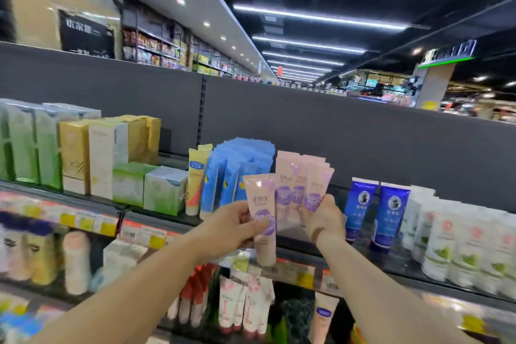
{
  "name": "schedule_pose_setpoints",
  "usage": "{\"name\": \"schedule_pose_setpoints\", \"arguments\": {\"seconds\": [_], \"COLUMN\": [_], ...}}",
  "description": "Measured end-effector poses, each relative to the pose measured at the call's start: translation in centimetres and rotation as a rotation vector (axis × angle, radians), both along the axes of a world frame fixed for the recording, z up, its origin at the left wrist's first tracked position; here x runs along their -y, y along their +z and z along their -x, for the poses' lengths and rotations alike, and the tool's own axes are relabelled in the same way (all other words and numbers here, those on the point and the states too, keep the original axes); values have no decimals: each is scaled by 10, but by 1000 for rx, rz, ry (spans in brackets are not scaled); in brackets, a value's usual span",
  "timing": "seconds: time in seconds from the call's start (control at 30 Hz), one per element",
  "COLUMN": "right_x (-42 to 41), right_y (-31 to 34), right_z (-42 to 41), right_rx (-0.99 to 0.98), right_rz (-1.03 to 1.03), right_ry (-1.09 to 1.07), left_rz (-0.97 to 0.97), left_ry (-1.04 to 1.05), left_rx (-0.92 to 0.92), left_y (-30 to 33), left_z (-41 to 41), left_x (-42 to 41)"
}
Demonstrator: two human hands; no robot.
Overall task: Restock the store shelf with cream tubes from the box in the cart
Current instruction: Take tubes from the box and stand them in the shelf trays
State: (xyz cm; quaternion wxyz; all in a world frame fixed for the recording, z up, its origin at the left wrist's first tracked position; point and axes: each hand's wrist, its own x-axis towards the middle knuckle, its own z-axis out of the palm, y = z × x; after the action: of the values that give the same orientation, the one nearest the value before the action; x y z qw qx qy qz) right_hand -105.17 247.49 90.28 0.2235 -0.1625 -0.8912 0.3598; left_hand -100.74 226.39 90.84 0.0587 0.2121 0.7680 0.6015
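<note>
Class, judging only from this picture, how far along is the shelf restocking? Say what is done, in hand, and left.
Done: several pink-and-purple cream tubes already stand on the dark top shelf. In hand: the left hand holds one more pink tube; the right hand grips a shelved tube. Left: placing the held tube. The cart's box is out of view, so remaining stock is unknown.
</note>
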Motion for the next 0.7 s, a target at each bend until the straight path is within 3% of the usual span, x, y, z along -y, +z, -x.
{"name": "schedule_pose_setpoints", "arguments": {"seconds": [0.2, 0.27, 0.4, 0.43, 0.53, 0.7], "right_x": [-1, 0, 15, 19, 32, 37], "right_y": [2, 2, 5, 8, 17, 15], "right_z": [10, -1, -59, -70, -87, -79], "right_rx": [153, 104, -197, -211, -7, -76], "right_rz": [-17, -4, 96, 96, 108, -4], "right_ry": [-37, -25, 111, 183, 406, 291], "left_rz": [44, 93, 168, 177, 207, 185], "left_ry": [4, 6, 3, -3, -9, -27], "left_rx": [6, -17, -89, -105, -136, -151], "left_y": [8, 12, 22, 24, 27, 31], "left_z": [9, 12, 15, 17, 20, 21], "left_x": [1, -1, -9, -11, -19, -34]}}
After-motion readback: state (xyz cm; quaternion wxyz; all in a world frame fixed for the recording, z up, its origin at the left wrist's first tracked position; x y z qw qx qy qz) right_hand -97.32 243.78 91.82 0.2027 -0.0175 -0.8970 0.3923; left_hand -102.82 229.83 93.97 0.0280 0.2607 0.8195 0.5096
